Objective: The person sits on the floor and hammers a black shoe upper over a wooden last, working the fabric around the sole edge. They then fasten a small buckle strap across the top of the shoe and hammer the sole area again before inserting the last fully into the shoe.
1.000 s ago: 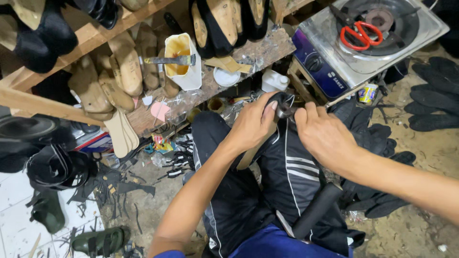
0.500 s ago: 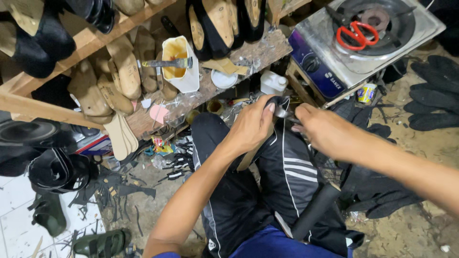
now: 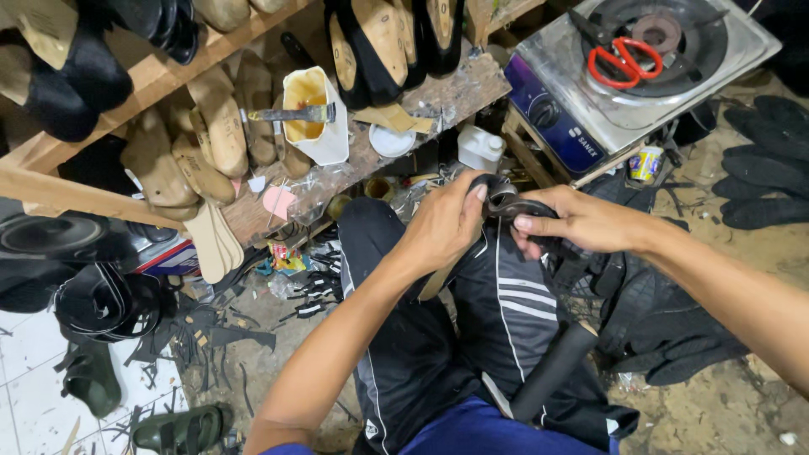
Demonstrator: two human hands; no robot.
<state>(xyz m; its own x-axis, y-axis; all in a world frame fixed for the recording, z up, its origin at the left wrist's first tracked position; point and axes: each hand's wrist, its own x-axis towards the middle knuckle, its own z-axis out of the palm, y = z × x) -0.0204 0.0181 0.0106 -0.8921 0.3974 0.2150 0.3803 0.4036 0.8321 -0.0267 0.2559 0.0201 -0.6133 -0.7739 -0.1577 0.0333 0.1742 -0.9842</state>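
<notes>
Head view: left hand [image 3: 442, 227] and right hand [image 3: 581, 223] are both gripping a black shoe piece [image 3: 510, 202] above the lap, each grip clenched.

Small yellow-blue labelled can [image 3: 645, 163] under stove edge; white plastic jug [image 3: 480, 147] below wooden shelf.

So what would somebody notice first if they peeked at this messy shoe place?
Probably the two hands in the middle, the left hand and right hand, both gripping a black strap piece over the person's knees. Next, the red-handled scissors lying on the gas stove at top right, and the wooden shoe forms on the shelf at left.
</notes>
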